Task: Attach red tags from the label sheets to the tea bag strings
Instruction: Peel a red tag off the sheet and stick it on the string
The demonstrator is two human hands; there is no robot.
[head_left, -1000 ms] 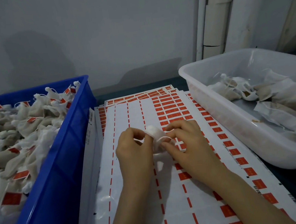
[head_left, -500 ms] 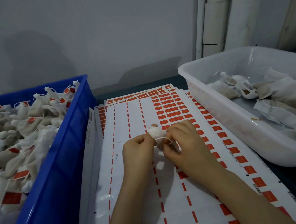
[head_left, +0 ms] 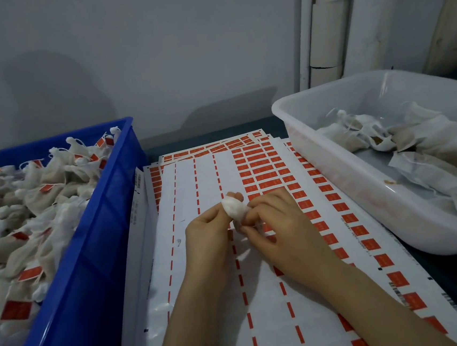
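Drawn closer together, our left hand (head_left: 208,239) and right hand (head_left: 283,229) both pinch one tea bag (head_left: 235,210) at frame centre, apparently readying it; next we must peel a red tag (head_left: 262,177).

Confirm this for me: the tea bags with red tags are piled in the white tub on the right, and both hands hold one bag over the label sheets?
Not quite: the head view shows the tagged bags piled in the blue crate on the left, not the white tub. The left hand and right hand hold one tea bag over the label sheets.
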